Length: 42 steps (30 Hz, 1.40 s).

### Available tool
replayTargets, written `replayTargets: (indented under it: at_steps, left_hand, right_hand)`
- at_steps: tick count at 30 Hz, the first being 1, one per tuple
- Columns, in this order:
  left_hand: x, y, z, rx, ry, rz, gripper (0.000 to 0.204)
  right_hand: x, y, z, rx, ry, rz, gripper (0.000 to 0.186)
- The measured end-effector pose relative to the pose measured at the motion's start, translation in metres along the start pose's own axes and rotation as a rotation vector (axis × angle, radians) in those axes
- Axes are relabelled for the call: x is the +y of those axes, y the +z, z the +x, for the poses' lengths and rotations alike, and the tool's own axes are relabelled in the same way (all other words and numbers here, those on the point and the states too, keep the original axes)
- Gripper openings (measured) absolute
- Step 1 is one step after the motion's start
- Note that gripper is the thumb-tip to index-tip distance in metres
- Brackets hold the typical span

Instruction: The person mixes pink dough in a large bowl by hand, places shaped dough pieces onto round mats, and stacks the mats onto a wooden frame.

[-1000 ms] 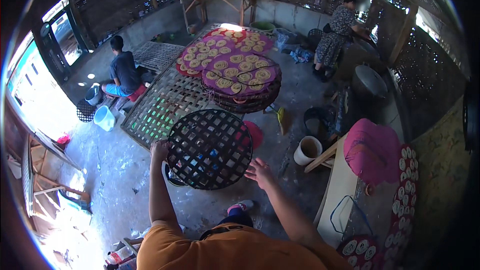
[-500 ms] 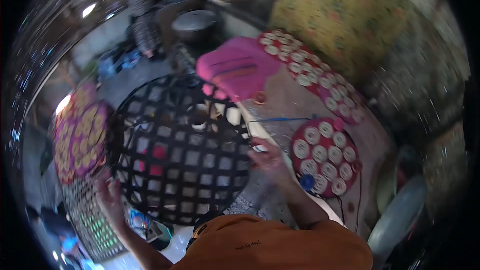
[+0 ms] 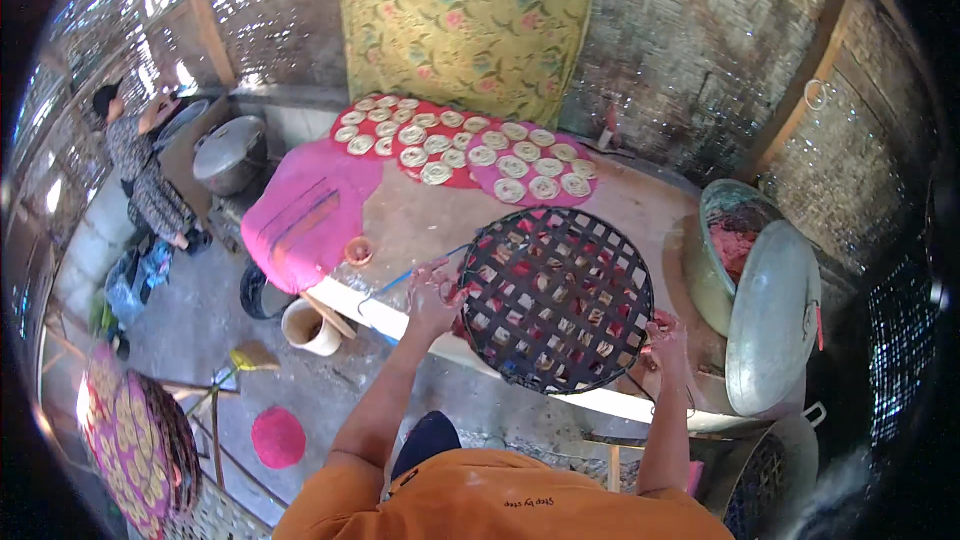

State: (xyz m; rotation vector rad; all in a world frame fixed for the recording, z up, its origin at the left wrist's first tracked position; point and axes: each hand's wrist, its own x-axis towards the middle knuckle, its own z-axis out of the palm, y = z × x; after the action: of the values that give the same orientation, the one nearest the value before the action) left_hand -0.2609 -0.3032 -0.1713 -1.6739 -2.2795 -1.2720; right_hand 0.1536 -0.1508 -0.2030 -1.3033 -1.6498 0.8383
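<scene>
A round, black open-weave tray (image 3: 557, 302) is tilted over the table's front edge, between my two hands. My left hand (image 3: 437, 292) has its fingers closed at the tray's left rim, with pinkish residue on the skin. At the opposite rim, my right hand (image 3: 664, 336) is closed too, its fingertips partly hidden. Through the gaps in the weave, pale shapes on red show beneath; whether the tray touches them, I cannot tell. Behind it on the table (image 3: 420, 225) lie pale coiled strands (image 3: 512, 190) on red and pink round sheets.
A pink cloth (image 3: 305, 205) covers the table's left end, near a small clay bowl (image 3: 359, 250). At right stands a large metal pot (image 3: 715, 270) with a lid (image 3: 772, 325) leaning on it. Stacked coil-covered trays (image 3: 135, 440) are at lower left. Another person (image 3: 145, 160) stands far left.
The black tray has moved from over the floor at the left to over the table's front, where the coil-covered round lay. My view has turned right, and both hands have come along.
</scene>
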Motion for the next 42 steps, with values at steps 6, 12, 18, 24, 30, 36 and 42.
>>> replayTargets:
  at_steps: [6, 12, 18, 24, 30, 36, 42]
  left_hand:
    - [-0.022, 0.014, 0.031, -0.17, -0.015, 0.022, 0.036]
    - [-0.051, -0.016, 0.075, -0.303, 0.169, 0.122, 0.049]
    - [-0.109, -0.017, 0.244, -0.131, 0.321, -0.255, 0.033]
    - [-0.211, 0.124, 0.375, -0.113, 0.296, 0.071, 0.028]
    - [-0.201, 0.177, 0.429, -0.244, 0.258, 0.118, 0.027]
    - [-0.239, 0.238, 0.484, -0.28, 0.397, 0.265, 0.027]
    - [-0.178, 0.248, 0.502, -0.259, 0.344, 0.287, 0.032]
  right_hand:
    - [0.012, 0.026, 0.007, 0.023, 0.251, -0.146, 0.029]
    - [0.024, 0.009, -0.008, 0.078, 0.221, -0.427, 0.025]
    - [-0.072, 0.06, 0.124, 0.058, -0.205, -0.646, 0.032]
    - [-0.04, 0.2, 0.264, -0.168, 0.438, 0.188, 0.017]
    - [0.121, 0.198, 0.322, -0.069, 0.5, 0.328, 0.01]
    - [0.001, 0.276, 0.326, 0.027, 0.931, 0.02, 0.009]
    - [-0.002, 0.242, 0.304, 0.071, 0.981, 0.233, 0.008]
